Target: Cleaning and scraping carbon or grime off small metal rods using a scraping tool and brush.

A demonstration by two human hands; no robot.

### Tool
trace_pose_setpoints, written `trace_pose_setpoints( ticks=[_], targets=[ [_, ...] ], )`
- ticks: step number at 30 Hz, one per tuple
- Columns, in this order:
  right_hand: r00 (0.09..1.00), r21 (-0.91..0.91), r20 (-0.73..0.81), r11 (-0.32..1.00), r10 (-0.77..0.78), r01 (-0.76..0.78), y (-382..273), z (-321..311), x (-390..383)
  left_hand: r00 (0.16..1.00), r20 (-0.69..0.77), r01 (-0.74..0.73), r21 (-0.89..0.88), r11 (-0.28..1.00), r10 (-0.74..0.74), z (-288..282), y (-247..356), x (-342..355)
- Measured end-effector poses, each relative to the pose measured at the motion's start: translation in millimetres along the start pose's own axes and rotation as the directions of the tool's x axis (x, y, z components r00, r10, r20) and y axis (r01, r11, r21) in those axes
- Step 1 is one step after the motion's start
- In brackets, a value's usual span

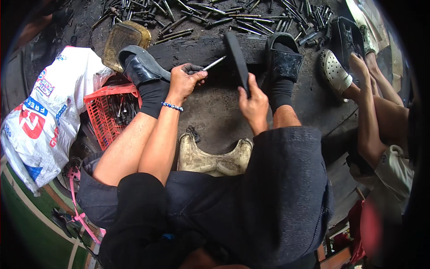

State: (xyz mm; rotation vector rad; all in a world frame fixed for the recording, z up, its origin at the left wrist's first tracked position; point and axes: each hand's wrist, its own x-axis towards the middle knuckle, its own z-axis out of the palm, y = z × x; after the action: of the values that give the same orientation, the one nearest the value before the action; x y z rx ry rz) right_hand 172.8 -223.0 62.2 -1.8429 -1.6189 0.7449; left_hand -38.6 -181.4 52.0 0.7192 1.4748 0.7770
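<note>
Between my knees, my left hand is closed around a thin pale metal rod with a tapered tip pointing up and to the right. A dark, flat, long bar rises from my right hand, whose fingers wrap its lower end. The bar leans left at its top and stands a little apart from the rod's tip. Its exact kind cannot be made out. Behind both, a dark wooden beam lies across the ground between my sandaled feet.
Many long bolts lie scattered beyond the beam. On the left are a red plastic basket of metal parts, a yellowish container and a white printed sack. A worn pale seat sits below me. Another person's hand is at right.
</note>
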Motion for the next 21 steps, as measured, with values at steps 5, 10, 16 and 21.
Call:
trace_pose_setpoints(
  ticks=[5,10,16,21],
  targets=[
    [0.977,-0.039,0.215,0.999,0.011,-0.002,-4.9,-7.2,2.3,0.992,-0.07,-0.069,0.423,0.903,0.109,-5.6,0.2,-0.3],
    [0.953,-0.096,0.302,0.994,-0.024,0.055,-20.1,-24.3,-9.3,0.946,-0.052,-0.233,0.576,0.784,0.319,7.8,4.7,-11.8],
    [0.948,-0.038,0.315,0.998,-0.037,0.051,-35.9,-11.7,-12.1,0.833,-0.059,-0.359,0.7,0.618,0.55,-5.9,10.0,-19.2],
    [0.997,0.028,0.061,0.999,0.045,-0.047,-5.5,-7.9,-5.5,0.888,-0.067,-0.337,0.575,0.746,0.454,18.6,11.4,-10.0]
  ],
)
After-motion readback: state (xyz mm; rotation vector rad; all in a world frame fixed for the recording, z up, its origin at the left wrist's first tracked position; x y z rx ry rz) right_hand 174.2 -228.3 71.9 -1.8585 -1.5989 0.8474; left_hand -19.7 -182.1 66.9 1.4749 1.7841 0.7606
